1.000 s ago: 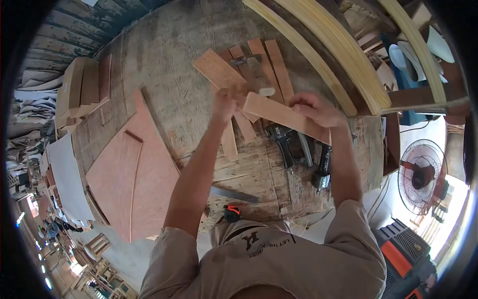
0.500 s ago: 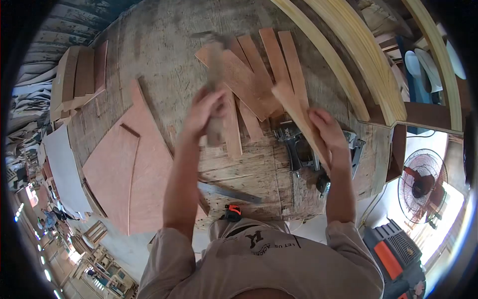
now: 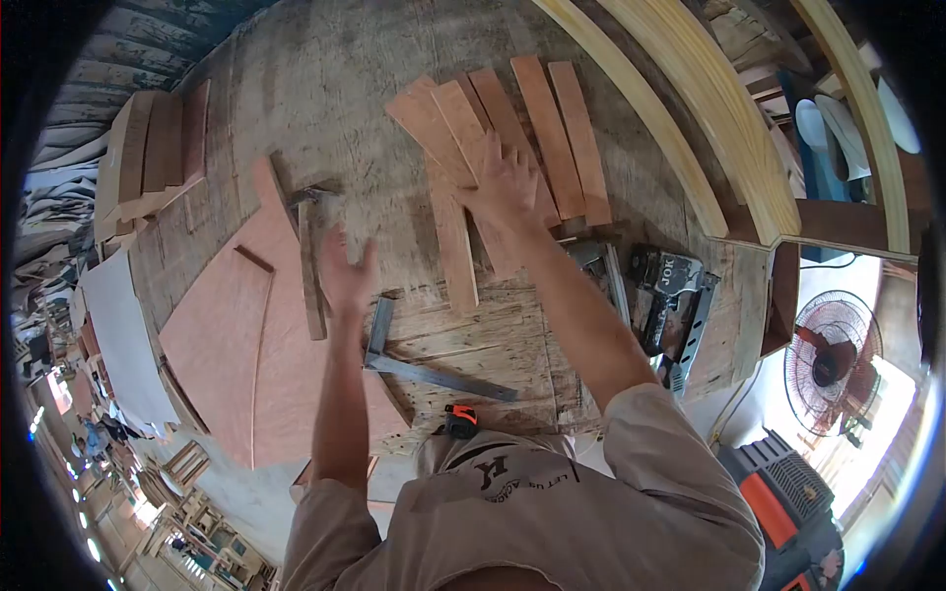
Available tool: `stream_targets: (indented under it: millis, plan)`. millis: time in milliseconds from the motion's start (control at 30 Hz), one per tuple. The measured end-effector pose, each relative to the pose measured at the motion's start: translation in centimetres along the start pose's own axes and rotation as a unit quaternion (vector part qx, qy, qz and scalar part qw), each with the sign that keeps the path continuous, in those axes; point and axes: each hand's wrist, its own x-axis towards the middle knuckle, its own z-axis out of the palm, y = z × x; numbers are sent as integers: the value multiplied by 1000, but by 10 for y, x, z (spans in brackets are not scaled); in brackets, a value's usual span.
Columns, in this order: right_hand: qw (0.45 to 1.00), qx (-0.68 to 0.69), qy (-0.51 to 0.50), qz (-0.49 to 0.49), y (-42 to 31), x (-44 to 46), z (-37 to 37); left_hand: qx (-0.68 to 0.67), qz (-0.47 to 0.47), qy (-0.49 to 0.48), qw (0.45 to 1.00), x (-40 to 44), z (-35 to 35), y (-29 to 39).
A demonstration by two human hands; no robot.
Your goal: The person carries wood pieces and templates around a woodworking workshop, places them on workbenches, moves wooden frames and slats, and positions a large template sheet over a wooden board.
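My left hand (image 3: 347, 271) is open beside the wooden handle of a hammer (image 3: 311, 261), which lies partly on a pink plywood panel (image 3: 232, 345). With its fingers spread, my right hand (image 3: 505, 187) rests over several reddish wood strips (image 3: 547, 128) fanned out on the workbench. Below my left hand lies a metal square (image 3: 434, 374), and a black and orange tape measure (image 3: 460, 421) sits at the near edge. Nail guns (image 3: 675, 295) lie to the right of my right forearm.
Curved pale wooden rails (image 3: 690, 89) run along the workbench's (image 3: 365, 59) right side. Cardboard pieces (image 3: 148, 158) stand at the far left. A fan (image 3: 833, 362) and a black and orange machine (image 3: 778, 492) are at the right, beyond the bench.
The hammer has moved left and lies down, released from my left hand. My right hand has moved left onto the strips, and the strip it held now lies among them.
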Motion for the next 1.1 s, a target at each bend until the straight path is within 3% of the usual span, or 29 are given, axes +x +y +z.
stream_targets:
  millis: [100,167,233,267,300,367,400,433,500,533,600,633,667,700,733,767,800,833,933,1000,1033,1067,1100]
  plan:
    - [993,94,-25,67,2,-16,0,-129,-106,-151,974,-9,55,78]
    - [982,163,34,85,16,-18,1,-195,-128,-202,951,-5,84,105]
    - [983,165,28,70,33,-10,-5,100,-32,-124,987,2,105,114]
    - [984,168,20,50,42,-4,-10,98,-30,-128,986,8,108,114]
    - [984,167,21,54,49,2,-17,9,-89,-154,984,17,106,115]
    - [969,108,165,149,66,17,-33,-167,-205,-201,943,35,106,117]
    - [942,-21,298,151,101,42,-3,-160,-94,-109,977,38,128,104]
    - [940,-25,301,159,110,43,8,-163,-90,-117,976,39,146,103]
    - [919,-73,343,179,112,46,21,19,34,23,999,34,179,112]
    - [916,-77,346,186,104,42,11,14,38,17,999,36,183,124]
    - [971,33,157,178,79,27,-26,-296,-42,-69,952,43,178,164]
    - [952,231,42,194,78,37,-35,-244,-92,-81,962,50,170,175]
    - [883,420,-71,197,79,47,-40,-189,-141,-93,967,58,162,176]
    - [882,421,-62,202,72,50,-36,-267,-202,-83,939,62,163,163]
    - [940,276,28,196,64,51,-29,-341,-262,-74,900,65,163,148]
    - [968,121,116,188,63,53,-24,-344,-258,-82,899,71,155,141]
    - [967,122,119,188,68,56,-21,-332,-306,-139,881,74,144,132]
    - [966,142,104,191,72,58,-18,-318,-353,-195,858,76,137,132]
    - [963,171,60,201,71,67,-23,-403,-313,-208,834,87,129,150]
    - [961,181,30,208,73,73,-29,-371,-296,-191,859,86,129,170]
    - [953,231,-38,191,78,78,-32,-337,-282,-171,882,86,130,175]
    - [939,279,-106,171,82,82,-33,-337,-279,-172,883,88,132,174]
    - [939,280,-103,171,82,78,-27,-337,-291,-200,873,90,136,171]
